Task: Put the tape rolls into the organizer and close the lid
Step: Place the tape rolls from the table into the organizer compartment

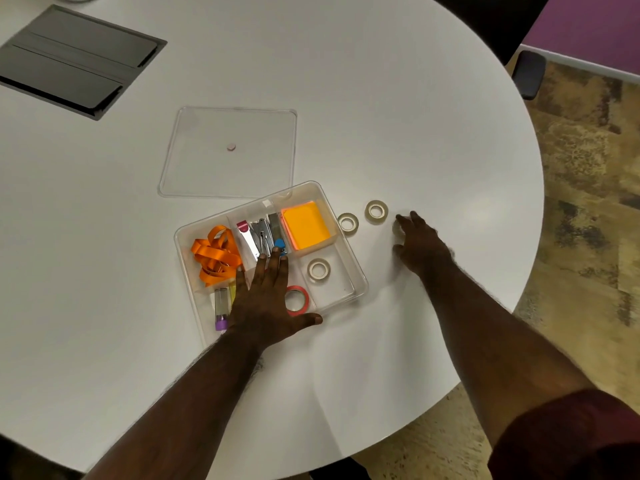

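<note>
A clear plastic organizer [362, 283] sits on the white round table. One beige tape roll [318, 269] lies in its right front compartment, and a red-edged roll [302, 300] lies beside my left hand. My left hand [266, 299] rests flat and spread on the organizer's front part. Two beige tape rolls [347, 222] [376, 211] lie on the table just right of the organizer. My right hand [420, 244] is curled over a further tape roll [395, 230], mostly hidden under the fingers. The clear lid [207, 168] lies flat behind the organizer.
The organizer also holds an orange ribbon [214, 259], a stapler and metal clips [261, 237], orange sticky notes [304, 225] and small tubes [221, 308]. A grey cable hatch [76, 60] is set into the table at far left. The table edge curves on the right.
</note>
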Available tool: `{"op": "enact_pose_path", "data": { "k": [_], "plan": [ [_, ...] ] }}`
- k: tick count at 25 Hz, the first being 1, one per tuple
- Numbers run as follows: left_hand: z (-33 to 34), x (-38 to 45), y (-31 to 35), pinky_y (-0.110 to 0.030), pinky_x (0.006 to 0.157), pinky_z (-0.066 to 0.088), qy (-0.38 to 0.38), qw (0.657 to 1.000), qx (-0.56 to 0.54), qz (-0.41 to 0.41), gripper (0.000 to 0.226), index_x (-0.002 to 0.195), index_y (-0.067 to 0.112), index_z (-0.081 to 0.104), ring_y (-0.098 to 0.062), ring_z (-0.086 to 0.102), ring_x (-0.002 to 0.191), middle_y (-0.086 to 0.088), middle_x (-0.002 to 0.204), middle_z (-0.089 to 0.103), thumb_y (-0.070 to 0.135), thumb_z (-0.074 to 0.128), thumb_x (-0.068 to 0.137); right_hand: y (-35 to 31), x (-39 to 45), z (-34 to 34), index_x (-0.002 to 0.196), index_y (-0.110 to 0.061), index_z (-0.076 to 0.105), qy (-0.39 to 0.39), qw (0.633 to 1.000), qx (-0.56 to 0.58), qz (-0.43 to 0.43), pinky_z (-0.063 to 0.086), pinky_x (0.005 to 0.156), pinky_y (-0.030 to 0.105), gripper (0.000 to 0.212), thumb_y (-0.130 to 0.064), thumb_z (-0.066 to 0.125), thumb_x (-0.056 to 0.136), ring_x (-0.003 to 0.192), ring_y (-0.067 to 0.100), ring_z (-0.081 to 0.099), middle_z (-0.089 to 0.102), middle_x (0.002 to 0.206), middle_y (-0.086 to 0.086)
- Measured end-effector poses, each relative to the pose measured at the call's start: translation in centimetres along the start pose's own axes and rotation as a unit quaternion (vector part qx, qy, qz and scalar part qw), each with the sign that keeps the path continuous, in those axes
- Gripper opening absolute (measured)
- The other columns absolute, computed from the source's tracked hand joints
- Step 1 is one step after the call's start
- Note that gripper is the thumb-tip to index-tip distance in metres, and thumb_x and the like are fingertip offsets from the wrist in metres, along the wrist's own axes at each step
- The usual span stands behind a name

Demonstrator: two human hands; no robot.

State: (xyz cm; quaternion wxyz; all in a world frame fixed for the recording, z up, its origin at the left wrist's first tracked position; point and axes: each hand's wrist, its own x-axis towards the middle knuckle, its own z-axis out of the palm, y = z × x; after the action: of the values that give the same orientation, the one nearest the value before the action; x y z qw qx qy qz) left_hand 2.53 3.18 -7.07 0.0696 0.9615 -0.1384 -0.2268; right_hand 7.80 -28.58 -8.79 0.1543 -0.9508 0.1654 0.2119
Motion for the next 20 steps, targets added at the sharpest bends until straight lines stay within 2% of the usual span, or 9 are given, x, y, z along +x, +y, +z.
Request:
{"op": "enact_pose_path", "data": {
  "k": [2,5,8,12,17,20],
  "plan": [
    [0.1,0.0,0.0,-0.052,0.113,-0.013,0.010,1.000,-0.003,0.001,0.138,0.152,0.020,-0.016,-0.022,-0.019,0.147,0.002,0.157,-0.025,0.103,0.007,0.044,-0.2,0.1,0.6,0.144,-0.030,0.034,0.032,0.999,-0.013,-0.015,0.045,0.099,0.050,0.060,-0.024,0.058,0.088,0.132,0.034,0.039,0.031,0.154,0.003],
    [0.0,0.0,-0.1,-0.051,0.112,-0.013,0.014,1.000,-0.005,0.002,0.136,0.152,0.019,-0.016,-0.022,-0.018,0.148,0.001,0.158,-0.023,0.102,0.003,0.045,-0.5,-0.5,1.4,0.129,-0.022,0.051,0.120,0.992,-0.029,-0.027,0.051,0.083,0.046,0.039,-0.023,0.054,0.091,0.111,0.035,0.053,0.053,0.128,0.009],
    [0.0,0.0,-0.1,-0.053,0.114,-0.010,0.013,1.000,-0.006,0.003,0.136,0.152,0.019,-0.015,-0.023,-0.017,0.148,-0.001,0.161,-0.019,0.102,0.002,0.046,-0.8,-1.3,1.1,0.129,-0.021,0.051,0.124,0.991,0.020,-0.039,0.052,0.083,0.046,0.042,-0.025,0.057,0.088,0.111,0.034,0.053,0.054,0.124,0.009],
    [0.0,0.0,0.0,-0.055,0.116,-0.005,0.007,1.000,-0.015,0.000,0.136,0.151,0.019,-0.016,-0.023,-0.017,0.148,0.000,0.160,-0.020,0.102,0.003,0.046,-2.3,-3.3,0.2,0.132,-0.023,0.048,0.152,0.973,0.087,-0.148,0.052,0.090,0.043,0.051,-0.029,0.061,0.083,0.115,0.030,0.055,0.056,0.128,0.004],
    [0.1,0.0,0.0,-0.057,0.118,-0.003,0.011,1.000,-0.023,0.001,0.137,0.152,0.018,-0.012,-0.024,-0.014,0.149,-0.002,0.162,-0.015,0.102,0.006,0.046,-6.7,-8.0,-0.8,0.135,-0.022,0.048,0.115,0.952,0.080,-0.274,0.052,0.090,0.039,0.055,-0.028,0.066,0.083,0.114,0.026,0.055,0.056,0.130,0.003],
    [0.1,-0.1,0.0,-0.059,0.118,0.003,0.021,1.000,-0.021,0.008,0.139,0.154,0.017,-0.007,-0.025,-0.009,0.150,-0.004,0.163,-0.009,0.102,0.004,0.045,-9.2,-9.8,0.1,0.134,-0.020,0.050,0.035,0.952,0.039,-0.301,0.053,0.089,0.036,0.054,-0.026,0.069,0.083,0.114,0.025,0.057,0.055,0.133,0.004]
  ]
}}
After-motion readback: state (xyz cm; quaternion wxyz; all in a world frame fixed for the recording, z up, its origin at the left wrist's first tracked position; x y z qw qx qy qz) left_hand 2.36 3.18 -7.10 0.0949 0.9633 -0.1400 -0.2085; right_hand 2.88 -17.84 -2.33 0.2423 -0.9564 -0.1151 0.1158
